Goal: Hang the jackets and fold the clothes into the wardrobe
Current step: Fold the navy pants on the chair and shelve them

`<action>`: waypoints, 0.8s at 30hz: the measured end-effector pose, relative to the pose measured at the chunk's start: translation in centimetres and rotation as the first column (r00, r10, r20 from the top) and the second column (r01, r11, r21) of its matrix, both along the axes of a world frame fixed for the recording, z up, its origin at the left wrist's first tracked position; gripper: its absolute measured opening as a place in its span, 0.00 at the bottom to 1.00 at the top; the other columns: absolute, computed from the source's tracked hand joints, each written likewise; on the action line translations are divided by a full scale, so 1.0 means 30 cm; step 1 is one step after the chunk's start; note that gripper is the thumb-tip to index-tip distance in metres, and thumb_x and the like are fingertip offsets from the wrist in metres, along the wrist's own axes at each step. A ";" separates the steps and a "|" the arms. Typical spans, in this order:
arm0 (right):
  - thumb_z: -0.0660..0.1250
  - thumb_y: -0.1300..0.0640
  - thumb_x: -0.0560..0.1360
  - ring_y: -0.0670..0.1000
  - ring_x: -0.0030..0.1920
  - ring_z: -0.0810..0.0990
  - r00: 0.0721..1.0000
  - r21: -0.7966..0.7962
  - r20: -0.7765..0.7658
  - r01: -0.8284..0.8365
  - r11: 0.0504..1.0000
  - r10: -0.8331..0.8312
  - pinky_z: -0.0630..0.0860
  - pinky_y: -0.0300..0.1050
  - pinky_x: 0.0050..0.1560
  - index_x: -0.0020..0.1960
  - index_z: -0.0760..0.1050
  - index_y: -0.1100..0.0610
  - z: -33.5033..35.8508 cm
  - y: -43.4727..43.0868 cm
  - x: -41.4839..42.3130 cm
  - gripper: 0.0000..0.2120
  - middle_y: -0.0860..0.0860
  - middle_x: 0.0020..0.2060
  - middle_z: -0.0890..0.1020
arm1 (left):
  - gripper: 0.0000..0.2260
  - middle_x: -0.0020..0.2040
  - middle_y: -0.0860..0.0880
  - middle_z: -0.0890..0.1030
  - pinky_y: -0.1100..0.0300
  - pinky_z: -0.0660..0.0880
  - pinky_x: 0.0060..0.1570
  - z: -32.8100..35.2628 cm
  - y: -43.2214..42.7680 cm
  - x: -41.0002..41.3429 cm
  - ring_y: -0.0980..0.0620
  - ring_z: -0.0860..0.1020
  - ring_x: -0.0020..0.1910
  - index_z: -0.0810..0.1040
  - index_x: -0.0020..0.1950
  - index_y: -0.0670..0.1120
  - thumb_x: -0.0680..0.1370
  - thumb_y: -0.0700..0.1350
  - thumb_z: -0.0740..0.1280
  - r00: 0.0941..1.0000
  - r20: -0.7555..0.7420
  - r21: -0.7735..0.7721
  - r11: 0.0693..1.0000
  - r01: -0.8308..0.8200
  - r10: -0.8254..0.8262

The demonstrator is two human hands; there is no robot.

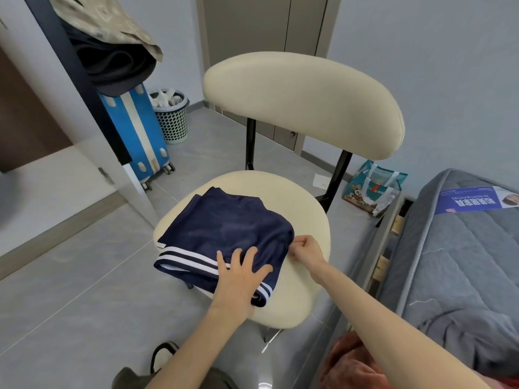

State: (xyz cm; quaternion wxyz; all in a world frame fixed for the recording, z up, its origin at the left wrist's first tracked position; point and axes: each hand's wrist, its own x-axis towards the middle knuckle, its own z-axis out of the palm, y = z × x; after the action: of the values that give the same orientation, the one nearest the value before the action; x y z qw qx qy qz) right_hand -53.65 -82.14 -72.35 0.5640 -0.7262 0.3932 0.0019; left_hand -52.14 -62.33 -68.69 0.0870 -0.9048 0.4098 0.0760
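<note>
Resting folded on the cream chair seat [304,196]: a navy garment [224,228] with white stripes.
The left hand [241,276] presses flat on its near striped edge, fingers straight and spread; the right hand [304,249] pinches the cloth's right edge with curled fingers. A blue suitcase [134,130] and perforated bin [172,119] stand beyond, left; a grey mattress [463,262] lies right.

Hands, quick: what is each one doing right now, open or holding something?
Left hand: open, fingers spread flat, pressing on the folded navy garment.
Right hand: closed, fingers pinching the garment's edge.
</note>
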 end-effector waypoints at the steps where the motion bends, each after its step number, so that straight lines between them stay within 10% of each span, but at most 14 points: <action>1: 0.60 0.64 0.72 0.51 0.39 0.71 1.000 0.001 -0.013 0.001 1.000 -0.001 0.71 0.43 0.42 0.41 0.72 0.58 -0.003 0.002 -0.002 0.04 0.52 0.36 0.74 | 0.34 0.75 0.45 0.47 0.34 0.48 0.70 -0.005 0.004 0.000 0.39 0.53 0.73 0.55 0.70 0.57 0.70 0.46 0.70 1.000 0.015 -0.002 1.000 -0.018 0.018; 5: 0.64 0.63 0.75 0.53 0.41 0.78 0.998 -0.013 -0.007 0.064 0.998 -0.064 0.78 0.49 0.54 0.46 0.79 0.62 -0.007 0.013 0.011 0.06 0.53 0.38 0.81 | 0.25 0.72 0.44 0.61 0.44 0.62 0.68 -0.012 0.038 0.000 0.42 0.67 0.66 0.67 0.65 0.54 0.71 0.42 0.69 0.998 0.070 -0.141 0.990 0.016 -0.006; 7: 0.63 0.63 0.76 0.53 0.38 0.78 0.997 0.016 0.024 0.072 0.997 -0.072 0.78 0.49 0.53 0.45 0.78 0.61 0.005 0.025 0.019 0.06 0.54 0.36 0.80 | 0.25 0.56 0.46 0.78 0.55 0.77 0.47 0.015 0.047 0.001 0.47 0.79 0.46 0.79 0.53 0.52 0.58 0.42 0.79 0.995 0.094 -0.254 0.965 0.062 -0.039; 10: 0.57 0.67 0.77 0.54 0.37 0.78 0.990 0.084 0.115 0.074 0.994 -0.084 0.79 0.50 0.52 0.49 0.77 0.61 0.043 0.031 0.030 0.10 0.56 0.36 0.80 | 0.24 0.39 0.52 0.79 0.65 0.65 0.21 0.068 0.063 0.012 0.52 0.74 0.29 0.80 0.40 0.49 0.48 0.36 0.79 0.995 0.101 -0.393 0.919 0.014 0.028; 17: 0.49 0.71 0.78 0.48 0.35 0.71 0.946 0.075 0.323 -0.016 0.997 -0.009 0.76 0.38 0.36 0.50 0.71 0.61 0.215 -0.003 0.136 0.14 0.52 0.36 0.73 | 0.14 0.38 0.58 0.70 0.59 0.60 0.29 0.155 0.108 0.104 0.52 0.67 0.38 0.65 0.42 0.54 0.70 0.38 0.67 0.955 -0.144 -0.711 0.645 -0.282 0.259; 24: 0.47 0.72 0.74 0.50 0.41 0.72 0.932 0.184 0.269 0.196 0.963 -0.241 0.77 0.44 0.47 0.48 0.69 0.57 0.202 -0.036 0.123 0.17 0.54 0.45 0.72 | 0.13 0.41 0.57 0.73 0.59 0.66 0.34 0.124 0.087 0.033 0.55 0.71 0.40 0.66 0.44 0.55 0.69 0.41 0.67 0.945 -0.279 -0.642 0.700 -0.314 0.168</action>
State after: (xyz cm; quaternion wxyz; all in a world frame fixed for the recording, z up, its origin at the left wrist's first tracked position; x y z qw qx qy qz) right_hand -49.96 -83.21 -66.29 0.6666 -0.6244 0.3836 -0.1367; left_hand -51.14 -59.71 -64.97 -0.3010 -0.9072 0.2931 0.0223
